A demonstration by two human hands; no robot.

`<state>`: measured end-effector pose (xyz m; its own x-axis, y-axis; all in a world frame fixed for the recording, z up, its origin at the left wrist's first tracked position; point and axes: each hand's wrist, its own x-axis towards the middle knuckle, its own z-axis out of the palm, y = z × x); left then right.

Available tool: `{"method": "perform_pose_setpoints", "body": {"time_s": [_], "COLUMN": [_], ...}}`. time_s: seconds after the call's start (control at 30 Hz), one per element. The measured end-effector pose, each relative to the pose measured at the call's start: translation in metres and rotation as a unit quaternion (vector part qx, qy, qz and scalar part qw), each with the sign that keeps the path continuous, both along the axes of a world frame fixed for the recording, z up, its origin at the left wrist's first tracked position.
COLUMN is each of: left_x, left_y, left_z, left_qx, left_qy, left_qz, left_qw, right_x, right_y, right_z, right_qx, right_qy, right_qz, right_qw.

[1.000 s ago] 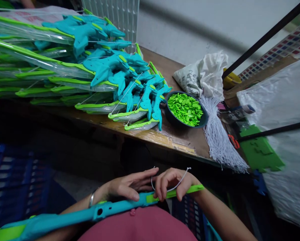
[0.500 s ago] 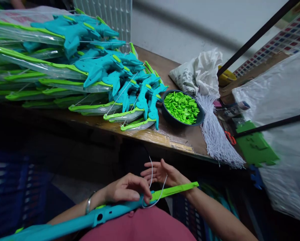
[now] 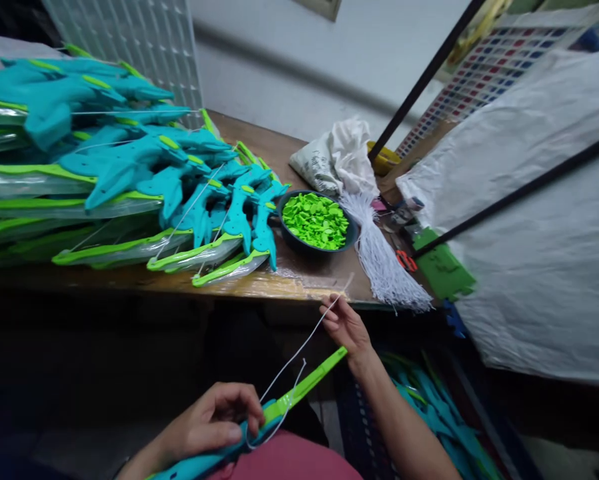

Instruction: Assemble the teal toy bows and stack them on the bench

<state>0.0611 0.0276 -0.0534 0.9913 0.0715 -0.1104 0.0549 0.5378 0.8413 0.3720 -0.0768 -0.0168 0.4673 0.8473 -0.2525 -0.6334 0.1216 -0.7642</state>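
Note:
My left hand (image 3: 214,420) is closed round a turquoise toy bow (image 3: 312,381) near the root of its bright green limb. The bow lies slantwise across my lap, its green tip pointing up and right. A white string (image 3: 303,345) loops round the bow by my left fingers, and one short end stands free. The longer end runs taut up to my right hand (image 3: 347,327), which pinches it between thumb and fingers beyond the limb's tip.
A big pile of similar bows (image 3: 144,167) covers the table's left. Beside it stand a dark bowl (image 3: 279,230) of green plastic pieces, a white sack (image 3: 319,163), a bundle of white strings (image 3: 379,267) and red-handled scissors (image 3: 406,261). More bows (image 3: 429,407) lie below at right.
My right hand has gone from open beside the string to pinching it, and has moved up, drawing it straight. The view has swung to the right.

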Motion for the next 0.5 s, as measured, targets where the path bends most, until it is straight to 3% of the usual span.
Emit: {"method": "perform_pose_setpoints", "body": {"time_s": [0.3,0.4,0.5], "left_x": [0.003,0.003,0.001], "left_y": [-0.001,0.004,0.015], "left_z": [-0.015,-0.01,0.0], "left_qx": [-0.017,-0.015,0.046], "left_qy": [0.014,0.019,0.066], "left_qz": [-0.002,-0.005,-0.036], "left_qw": [1.0,1.0,0.996], "right_x": [0.014,0.019,0.035], "right_y": [-0.007,-0.018,-0.044], "right_z": [0.03,0.052,0.086], "right_qx": [0.0,-0.018,-0.027], "right_qy": [-0.113,-0.152,-0.194], "right_qz": [-0.11,-0.141,-0.203], "right_qw": [0.987,0.978,0.959]}}
